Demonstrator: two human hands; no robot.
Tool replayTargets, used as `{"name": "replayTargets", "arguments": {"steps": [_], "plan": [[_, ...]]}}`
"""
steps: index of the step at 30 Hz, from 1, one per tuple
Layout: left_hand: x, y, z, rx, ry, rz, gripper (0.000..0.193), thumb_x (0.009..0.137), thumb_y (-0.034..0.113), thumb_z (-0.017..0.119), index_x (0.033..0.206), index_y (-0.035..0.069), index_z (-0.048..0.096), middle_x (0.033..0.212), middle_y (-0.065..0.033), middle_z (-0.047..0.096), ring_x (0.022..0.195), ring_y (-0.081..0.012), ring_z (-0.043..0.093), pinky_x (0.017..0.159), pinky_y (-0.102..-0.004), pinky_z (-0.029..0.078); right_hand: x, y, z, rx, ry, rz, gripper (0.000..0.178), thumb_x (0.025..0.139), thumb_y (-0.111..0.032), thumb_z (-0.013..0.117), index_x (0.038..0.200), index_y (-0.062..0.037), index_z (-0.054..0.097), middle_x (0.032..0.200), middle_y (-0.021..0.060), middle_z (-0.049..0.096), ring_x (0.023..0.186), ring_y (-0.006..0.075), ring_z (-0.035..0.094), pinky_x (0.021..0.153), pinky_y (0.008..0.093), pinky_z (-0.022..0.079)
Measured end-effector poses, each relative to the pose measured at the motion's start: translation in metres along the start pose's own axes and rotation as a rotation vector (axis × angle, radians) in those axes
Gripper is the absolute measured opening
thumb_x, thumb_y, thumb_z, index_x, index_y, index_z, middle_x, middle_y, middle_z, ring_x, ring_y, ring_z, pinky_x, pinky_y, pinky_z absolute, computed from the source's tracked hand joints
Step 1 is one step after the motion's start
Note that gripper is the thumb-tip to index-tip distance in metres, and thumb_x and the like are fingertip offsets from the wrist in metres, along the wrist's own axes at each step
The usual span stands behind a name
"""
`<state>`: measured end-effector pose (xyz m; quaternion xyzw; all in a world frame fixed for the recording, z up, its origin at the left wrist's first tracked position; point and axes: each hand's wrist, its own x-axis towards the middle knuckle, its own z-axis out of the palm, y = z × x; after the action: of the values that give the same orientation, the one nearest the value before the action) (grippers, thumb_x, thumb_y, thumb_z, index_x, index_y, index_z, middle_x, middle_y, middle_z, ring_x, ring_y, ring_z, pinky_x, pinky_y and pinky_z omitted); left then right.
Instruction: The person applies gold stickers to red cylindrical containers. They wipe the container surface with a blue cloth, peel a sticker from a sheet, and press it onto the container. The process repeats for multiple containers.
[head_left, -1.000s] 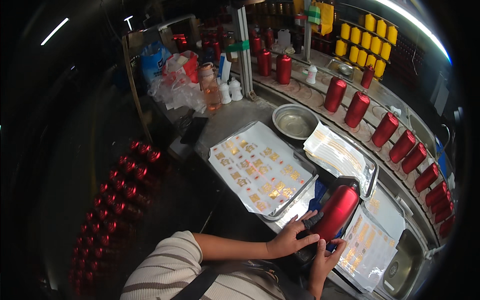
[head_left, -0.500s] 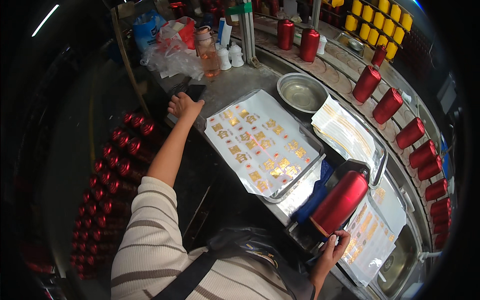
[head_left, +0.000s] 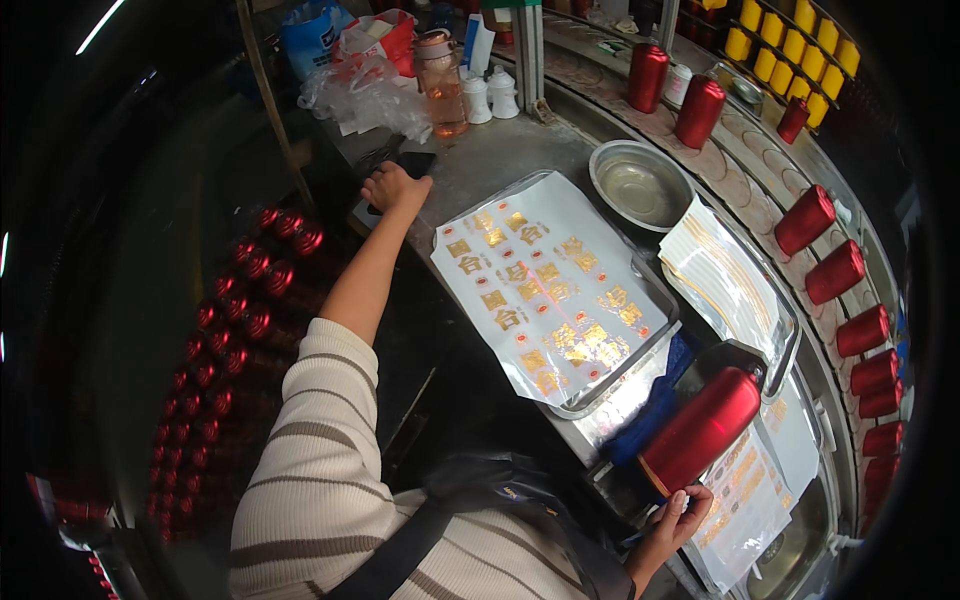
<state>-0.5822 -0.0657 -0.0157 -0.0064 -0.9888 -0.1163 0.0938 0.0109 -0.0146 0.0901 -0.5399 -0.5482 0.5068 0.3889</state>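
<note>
My left hand [head_left: 397,189] reaches to the table's left edge, beside a black phone-like slab [head_left: 415,162]. Its thumb is stretched out and its fingers are loosely bent, apart from the thumb; part of them is hidden. A glossy red bottle [head_left: 705,428] lies tilted in a dark holder beside blue cloth [head_left: 640,425]. At the bottle's lower end my right hand [head_left: 682,520] is closed, thumb and fingers pinched together; anything between them is too small to make out. A sheet of gold-and-red decals [head_left: 535,290] lies on a metal tray [head_left: 575,411].
A metal bowl [head_left: 640,185], a stack of white sheets [head_left: 722,270] and more decal sheets [head_left: 740,505] surround the work area. Red bottles [head_left: 805,220] stand along a curved conveyor. A drink bottle [head_left: 440,85] and plastic bags [head_left: 365,95] sit behind. Many red bottles [head_left: 235,320] stand at left.
The red bottles on the conveyor have moved rightward along its curve. The whole view has shifted slightly; both my hands keep about the same places and poses beside the same things.
</note>
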Motion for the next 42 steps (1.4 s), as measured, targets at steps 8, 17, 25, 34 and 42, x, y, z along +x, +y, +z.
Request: {"name": "replayTargets", "arguments": {"steps": [8,17,25,34,42], "plan": [[-0.019,0.002,-0.011,-0.009,-0.121,0.131,0.085,0.059,0.05,0.084,0.121,0.0,0.054,0.124,-0.0218,0.061,0.119,-0.0381,0.055,0.106,-0.0486,0.036,0.014,0.037,-0.017,0.073,-0.037,-0.101,0.013,0.101,-0.019,0.057,0.106,-0.0088,0.05,0.079,-0.0065,0.04,0.057,0.0004,0.027,0.049,0.0187,0.017],[0.027,-0.014,0.007,-0.017,0.0,0.251,0.073,0.066,0.049,0.084,0.115,0.004,0.055,0.118,-0.0204,0.063,0.117,-0.0387,0.055,0.104,-0.0495,0.035,0.013,0.028,-0.012,0.038,-0.026,-0.051,0.013,0.102,-0.02,0.054,0.107,-0.009,0.05,0.077,-0.0064,0.039,0.057,0.0,0.028,0.05,0.0181,0.019],[-0.04,-0.022,-0.01,-0.528,0.112,0.327,0.054,0.079,0.034,0.079,0.114,-0.002,0.058,0.118,-0.025,0.063,0.112,-0.0401,0.059,0.098,-0.0467,0.044,0.011,0.022,-0.009,0.097,-0.031,-0.034,0.009,0.103,-0.017,0.051,0.108,-0.0091,0.05,0.08,-0.0068,0.039,0.058,-0.0003,0.029,0.051,0.0172,0.019],[-0.288,0.025,-0.144,-1.147,-0.583,0.983,0.052,0.082,0.015,0.077,0.126,-0.004,0.057,0.125,-0.0223,0.057,0.114,-0.0382,0.057,0.099,-0.0432,0.046,0.01,0.004,-0.006,0.081,-0.03,0.02,0.011,0.101,-0.014,0.051,0.111,-0.0081,0.05,0.078,-0.0057,0.044,0.058,0.0001,0.033,0.051,0.0174,0.022],[-0.377,0.065,-0.128,-1.257,-0.837,1.419,0.073,0.07,0.023,0.084,0.131,-0.004,0.055,0.161,-0.0236,0.019,0.145,-0.049,0.023,0.116,-0.0576,0.025,0.011,-0.007,-0.004,0.033,-0.065,0.039,0.016,0.101,-0.019,0.055,0.111,-0.0071,0.049,0.088,-0.0035,0.045,0.063,0.0014,0.035,0.056,0.017,0.023]]}}
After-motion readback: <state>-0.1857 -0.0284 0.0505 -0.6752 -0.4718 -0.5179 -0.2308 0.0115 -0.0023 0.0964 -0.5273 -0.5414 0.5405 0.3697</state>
